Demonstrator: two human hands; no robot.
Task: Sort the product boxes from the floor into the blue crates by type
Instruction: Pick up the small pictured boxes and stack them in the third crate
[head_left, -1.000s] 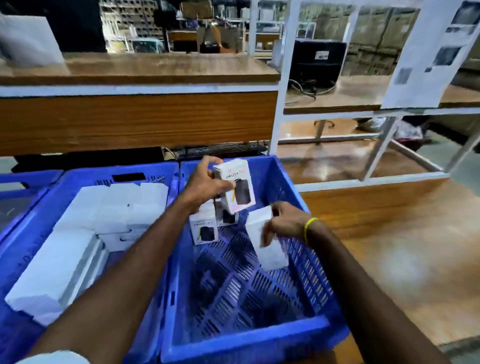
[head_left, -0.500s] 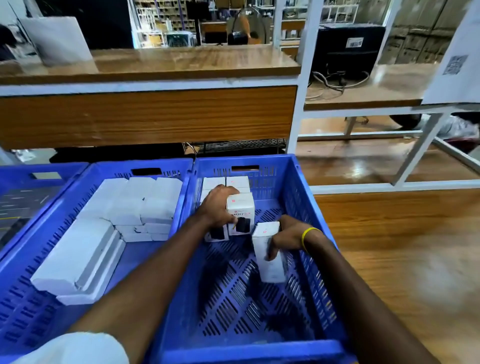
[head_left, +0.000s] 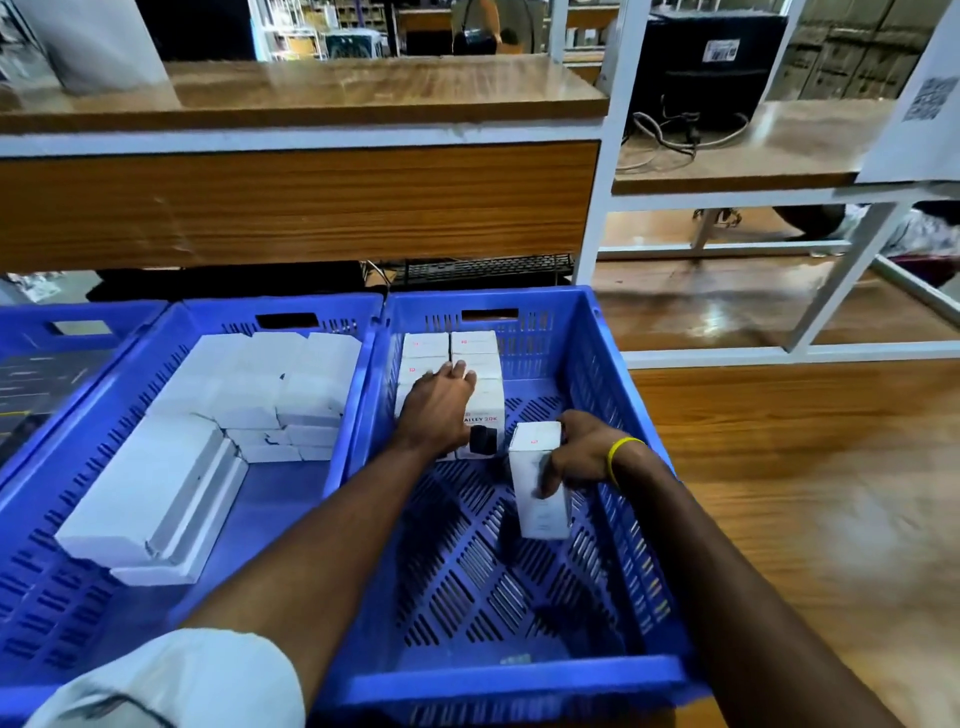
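Two blue crates stand side by side on the floor. The right crate (head_left: 587, 364) holds a block of small white product boxes (head_left: 470, 345) at its far left corner. My left hand (head_left: 439, 410) lies flat on top of that block, fingers straight, above the front box printed with black lettering (head_left: 485, 415). Beside the block stands a tall white box (head_left: 537, 483), which my right hand (head_left: 582, 452) grips from the right side. The middle crate (head_left: 283, 317) holds stacked plain white boxes (head_left: 249, 384), larger flat ones at its near left.
A third blue crate (head_left: 62, 327) shows at the far left edge. Behind the crates runs a wooden counter (head_left: 311, 202) on a white metal frame (head_left: 605, 171). Wooden floor (head_left: 805, 493) extends to the right of the crates.
My left hand set its printed box down into the block and now lies flat on top. My right hand has kept hold of the tall white box, standing it on the crate bottom.
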